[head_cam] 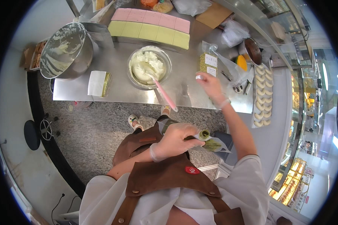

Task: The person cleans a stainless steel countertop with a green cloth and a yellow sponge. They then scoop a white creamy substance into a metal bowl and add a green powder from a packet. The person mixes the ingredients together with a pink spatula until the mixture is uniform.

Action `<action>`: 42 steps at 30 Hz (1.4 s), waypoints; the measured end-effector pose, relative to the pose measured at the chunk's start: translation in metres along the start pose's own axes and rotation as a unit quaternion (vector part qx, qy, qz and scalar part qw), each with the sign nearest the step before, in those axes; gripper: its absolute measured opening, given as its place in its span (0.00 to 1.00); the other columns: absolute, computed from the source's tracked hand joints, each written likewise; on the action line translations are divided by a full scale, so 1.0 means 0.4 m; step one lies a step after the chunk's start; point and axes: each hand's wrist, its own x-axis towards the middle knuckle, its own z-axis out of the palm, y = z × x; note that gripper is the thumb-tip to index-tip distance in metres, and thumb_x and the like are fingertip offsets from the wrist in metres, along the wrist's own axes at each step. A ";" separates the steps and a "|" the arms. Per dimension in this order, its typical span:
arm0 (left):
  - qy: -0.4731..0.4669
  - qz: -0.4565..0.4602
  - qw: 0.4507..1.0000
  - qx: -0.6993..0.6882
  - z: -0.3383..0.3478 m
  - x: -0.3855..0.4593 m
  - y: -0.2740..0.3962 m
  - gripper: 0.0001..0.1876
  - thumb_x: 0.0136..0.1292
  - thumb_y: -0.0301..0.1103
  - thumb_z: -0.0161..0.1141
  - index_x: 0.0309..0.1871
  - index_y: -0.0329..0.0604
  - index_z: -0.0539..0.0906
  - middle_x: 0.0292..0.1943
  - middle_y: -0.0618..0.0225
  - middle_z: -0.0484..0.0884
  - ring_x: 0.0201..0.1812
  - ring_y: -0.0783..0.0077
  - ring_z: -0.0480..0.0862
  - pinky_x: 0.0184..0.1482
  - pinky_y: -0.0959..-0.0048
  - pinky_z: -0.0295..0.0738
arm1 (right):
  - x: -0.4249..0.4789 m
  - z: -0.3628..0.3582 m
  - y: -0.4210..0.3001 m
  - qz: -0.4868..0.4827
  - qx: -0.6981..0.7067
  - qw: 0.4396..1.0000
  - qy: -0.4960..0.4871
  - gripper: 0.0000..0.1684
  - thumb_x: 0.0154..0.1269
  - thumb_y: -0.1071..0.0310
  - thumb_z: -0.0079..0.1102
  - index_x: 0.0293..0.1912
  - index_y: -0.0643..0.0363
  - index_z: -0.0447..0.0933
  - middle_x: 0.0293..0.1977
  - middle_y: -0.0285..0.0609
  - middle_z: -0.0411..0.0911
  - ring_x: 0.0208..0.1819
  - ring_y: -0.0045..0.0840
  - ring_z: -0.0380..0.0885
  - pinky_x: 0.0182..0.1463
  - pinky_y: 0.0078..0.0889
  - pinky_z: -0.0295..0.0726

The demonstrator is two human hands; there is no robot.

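Gripped in my gloved left hand is a clear spouted pouch with green paste inside, held before my apron. Its round spout is uncapped, points up and has green paste in it. My gloved right hand is over the table's front part, pinching a small white cap between thumb and fingers. Just beyond that hand lies a clear bag of chopped green nuts with labels. Left of it stands a bowl of pale green cream, a pink-handled spatula leaning out over the table edge.
On the steel table are a large cream-smeared mixing bowl, a stack of wrappers, and pink and green sheets at the back. Scissors lie right, near a tray of pale crescent pieces.
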 end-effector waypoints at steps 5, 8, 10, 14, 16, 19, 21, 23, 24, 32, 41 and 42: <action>0.013 -0.013 1.000 -0.003 -0.072 -0.009 0.033 0.14 0.47 0.30 0.73 0.31 0.34 0.78 0.25 0.60 0.77 0.26 0.61 0.77 0.29 0.68 0.69 | 0.080 0.228 0.113 -0.062 -0.107 0.991 0.049 0.25 0.59 0.69 0.62 0.58 0.46 0.74 0.34 0.40 0.79 0.33 0.28 0.78 0.37 0.30 0.77; 0.022 -0.051 0.998 0.019 -0.114 -0.004 0.053 0.13 0.48 0.28 0.73 0.33 0.35 0.80 0.27 0.62 0.79 0.27 0.65 0.77 0.32 0.71 0.71 | 0.053 0.251 0.107 -0.053 0.003 0.997 0.059 0.27 0.61 0.70 0.56 0.60 0.45 0.71 0.41 0.46 0.77 0.38 0.36 0.78 0.42 0.35 0.77; 0.043 -0.093 0.994 -0.029 -0.132 0.012 0.084 0.12 0.48 0.26 0.72 0.37 0.37 0.83 0.31 0.65 0.82 0.31 0.68 0.79 0.37 0.73 0.72 | -0.014 0.206 0.099 -0.021 0.097 0.995 0.014 0.28 0.62 0.75 0.51 0.63 0.49 0.68 0.47 0.47 0.76 0.41 0.36 0.79 0.47 0.35 0.77; 0.075 -0.166 0.978 -0.102 -0.166 0.027 0.129 0.11 0.51 0.22 0.70 0.39 0.37 0.84 0.34 0.67 0.84 0.35 0.73 0.81 0.40 0.74 0.74 | -0.198 0.020 -0.039 -0.084 0.255 0.891 -0.365 0.39 0.60 0.71 0.60 0.70 0.56 0.58 0.66 0.43 0.63 0.65 0.32 0.65 0.67 0.34 0.62; 0.097 -0.188 0.964 -0.159 -0.183 0.038 0.139 0.11 0.51 0.21 0.69 0.40 0.36 0.84 0.35 0.68 0.84 0.38 0.75 0.81 0.42 0.75 0.75 | -0.263 0.003 -0.123 -0.051 0.396 0.823 -0.404 0.44 0.56 0.65 0.67 0.70 0.57 0.58 0.69 0.45 0.57 0.70 0.33 0.56 0.70 0.35 0.56; 0.102 -0.193 0.953 -0.210 -0.218 0.066 0.138 0.11 0.53 0.20 0.68 0.42 0.35 0.84 0.38 0.68 0.85 0.41 0.81 0.80 0.45 0.77 0.76 | -0.303 -0.001 -0.215 0.022 0.456 0.815 -0.358 0.51 0.49 0.55 0.73 0.69 0.59 0.59 0.70 0.48 0.54 0.72 0.36 0.51 0.72 0.38 0.52; 0.102 -0.232 0.937 -0.240 -0.241 0.071 0.111 0.11 0.54 0.20 0.67 0.42 0.35 0.85 0.38 0.68 0.85 0.41 0.82 0.80 0.45 0.78 0.76 | -0.328 0.018 -0.222 0.070 0.430 0.848 -0.301 0.53 0.47 0.50 0.75 0.68 0.60 0.60 0.69 0.49 0.55 0.72 0.38 0.51 0.71 0.39 0.52; 0.096 -0.248 0.930 -0.255 -0.260 0.081 0.100 0.11 0.55 0.19 0.67 0.43 0.35 0.84 0.38 0.70 0.85 0.40 0.83 0.80 0.44 0.79 0.77 | -0.364 0.054 -0.222 0.119 0.411 0.864 -0.264 0.53 0.45 0.47 0.74 0.66 0.60 0.62 0.67 0.49 0.58 0.70 0.39 0.53 0.71 0.40 0.53; 0.088 -0.251 0.925 -0.270 -0.268 0.086 0.088 0.11 0.54 0.19 0.66 0.43 0.35 0.84 0.38 0.69 0.85 0.40 0.83 0.80 0.44 0.79 0.77 | -0.380 0.063 -0.237 0.146 0.416 0.864 -0.244 0.53 0.45 0.46 0.74 0.66 0.60 0.63 0.66 0.49 0.59 0.69 0.39 0.55 0.70 0.40 0.54; 0.046 -0.264 0.896 -0.355 -0.355 0.106 -0.061 0.11 0.56 0.19 0.63 0.43 0.36 0.84 0.39 0.71 0.85 0.42 0.81 0.81 0.49 0.77 0.75 | -0.387 0.141 -0.439 0.188 0.373 0.907 0.056 0.20 0.61 0.73 0.64 0.52 0.67 0.74 0.41 0.39 0.80 0.40 0.19 0.77 0.40 0.18 0.77; 0.068 -0.331 0.816 -0.468 -0.381 0.128 -0.242 0.12 0.64 0.25 0.57 0.50 0.33 0.81 0.43 0.67 0.84 0.45 0.79 0.82 0.52 0.76 0.76 | -0.300 0.255 -0.500 0.153 0.279 0.927 0.198 0.13 0.65 0.75 0.57 0.49 0.69 0.76 0.40 0.43 0.81 0.41 0.24 0.78 0.45 0.26 0.74; 0.070 -0.333 0.808 -0.480 -0.383 0.129 -0.253 0.12 0.64 0.25 0.57 0.49 0.33 0.80 0.43 0.67 0.84 0.44 0.78 0.82 0.52 0.76 0.76 | -0.291 0.259 -0.503 0.150 0.262 0.931 0.205 0.13 0.65 0.75 0.56 0.49 0.69 0.76 0.40 0.44 0.81 0.41 0.25 0.78 0.45 0.27 0.74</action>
